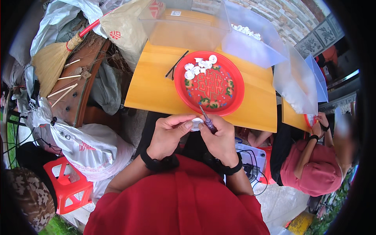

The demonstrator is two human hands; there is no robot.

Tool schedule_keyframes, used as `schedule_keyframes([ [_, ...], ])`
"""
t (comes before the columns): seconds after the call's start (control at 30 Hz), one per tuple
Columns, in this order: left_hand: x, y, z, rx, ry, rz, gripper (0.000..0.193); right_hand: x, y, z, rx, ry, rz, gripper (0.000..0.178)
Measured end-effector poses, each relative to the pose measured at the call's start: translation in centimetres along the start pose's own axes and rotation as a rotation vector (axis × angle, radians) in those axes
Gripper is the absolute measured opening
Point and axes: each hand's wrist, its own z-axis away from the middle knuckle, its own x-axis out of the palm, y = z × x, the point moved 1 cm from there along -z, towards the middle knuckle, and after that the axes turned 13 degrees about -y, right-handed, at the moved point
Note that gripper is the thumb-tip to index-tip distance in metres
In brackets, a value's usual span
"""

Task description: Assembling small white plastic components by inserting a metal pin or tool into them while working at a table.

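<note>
My left hand (167, 133) pinches a small white round plastic piece (196, 123) between thumb and fingers, just off the table's near edge. In my right hand (222, 138) is a screwdriver (210, 125) with a purple handle, its thin metal shaft pointing up and away from me. The right thumb also rests against the white piece. Just beyond both hands lies a round red tray (239, 91) with a flower pattern. Several similar white pieces (198, 65) sit loose in its far left part.
On the yellow table (150, 84), two thin black rods (177, 64) lie left of the tray. Clear plastic bins (250, 49) stand behind, one holding white parts. A broom (53, 60), sacks (88, 147) and a red stool (68, 182) are left. Another person (313, 166) works at right.
</note>
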Motion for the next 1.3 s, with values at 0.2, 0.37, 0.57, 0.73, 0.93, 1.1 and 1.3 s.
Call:
schedule_keyframes([
  [0.2,-0.1,0.2,0.0,-0.053,-0.032,-0.084,0.020,-0.6,-0.2,-0.3,-0.204,-0.062,0.201,0.015],
  [0.37,-0.1,-0.2,-0.1,-0.025,-0.013,-0.125,0.023,-0.3,-0.1,-0.4,-0.169,-0.040,0.085,0.015],
  [0.57,-0.2,-0.4,-0.3,0.049,0.004,0.003,0.024,-0.2,0.2,0.1,0.038,-0.063,-0.001,0.012],
  [0.73,-0.2,0.5,-0.4,0.017,-0.096,-0.286,0.021,-0.7,-0.1,-0.2,-0.114,-0.105,0.185,0.011],
  [0.93,-0.1,0.8,-0.3,0.123,-0.144,-0.669,0.023,-1.0,-0.1,-0.6,-0.184,-0.169,0.250,0.010],
  [1.1,-0.2,0.3,-0.3,0.182,-0.158,-0.633,0.024,-1.5,-0.4,-0.9,-0.160,-0.254,0.231,0.008],
  [1.3,-0.5,-0.2,-0.3,0.033,-0.115,-0.453,0.018,-1.3,1.0,-1.5,-0.168,-0.305,0.281,0.009],
])
